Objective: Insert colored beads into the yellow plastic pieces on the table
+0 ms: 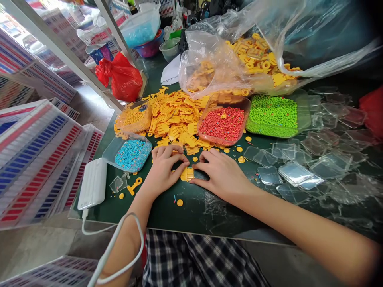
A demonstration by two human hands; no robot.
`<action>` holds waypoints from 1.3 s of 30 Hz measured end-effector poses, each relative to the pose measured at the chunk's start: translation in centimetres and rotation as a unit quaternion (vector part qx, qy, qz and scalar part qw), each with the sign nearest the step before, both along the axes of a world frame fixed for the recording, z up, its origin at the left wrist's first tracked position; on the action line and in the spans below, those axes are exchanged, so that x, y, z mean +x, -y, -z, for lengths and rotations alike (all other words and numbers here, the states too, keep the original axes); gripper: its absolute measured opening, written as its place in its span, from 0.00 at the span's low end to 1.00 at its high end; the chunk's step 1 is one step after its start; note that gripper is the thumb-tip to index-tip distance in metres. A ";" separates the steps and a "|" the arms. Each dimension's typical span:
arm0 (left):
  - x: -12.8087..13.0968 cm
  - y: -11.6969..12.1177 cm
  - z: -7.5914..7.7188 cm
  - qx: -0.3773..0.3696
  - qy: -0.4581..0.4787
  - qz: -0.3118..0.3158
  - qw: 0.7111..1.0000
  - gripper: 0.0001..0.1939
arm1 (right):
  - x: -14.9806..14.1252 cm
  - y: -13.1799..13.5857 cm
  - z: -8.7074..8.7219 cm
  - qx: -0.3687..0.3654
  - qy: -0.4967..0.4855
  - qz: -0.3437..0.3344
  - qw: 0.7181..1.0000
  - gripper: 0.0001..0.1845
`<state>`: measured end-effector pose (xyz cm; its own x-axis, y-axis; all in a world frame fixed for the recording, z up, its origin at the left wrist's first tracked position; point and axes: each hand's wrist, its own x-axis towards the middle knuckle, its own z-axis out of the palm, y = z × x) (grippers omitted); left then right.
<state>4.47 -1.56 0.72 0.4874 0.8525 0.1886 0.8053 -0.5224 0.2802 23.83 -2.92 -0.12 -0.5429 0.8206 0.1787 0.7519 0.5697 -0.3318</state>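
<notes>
While both hands (191,169) meet, yellow plastic piece (187,174) between, beads behind (223,123)

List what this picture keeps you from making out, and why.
All in the head view:
Contents of the red bag: hidden by its tied plastic.
Markings on the yellow piece by the left hand: too small, fingertips partly over it.
White cable: cut off by the bottom edge.
Red object: cut off by the right edge.
</notes>
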 end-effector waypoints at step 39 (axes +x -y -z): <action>-10.8 -12.1 -5.0 -0.005 -0.176 -0.133 0.975 0.09 | -0.1 0.2 1.5 0.133 -0.038 -0.034 0.990 0.13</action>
<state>-6.31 10.50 5.72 0.2826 0.9584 0.0397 0.9590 -0.2814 -0.0335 23.76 -3.13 -1.65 -0.5717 0.7005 0.4270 0.6870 0.6933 -0.2175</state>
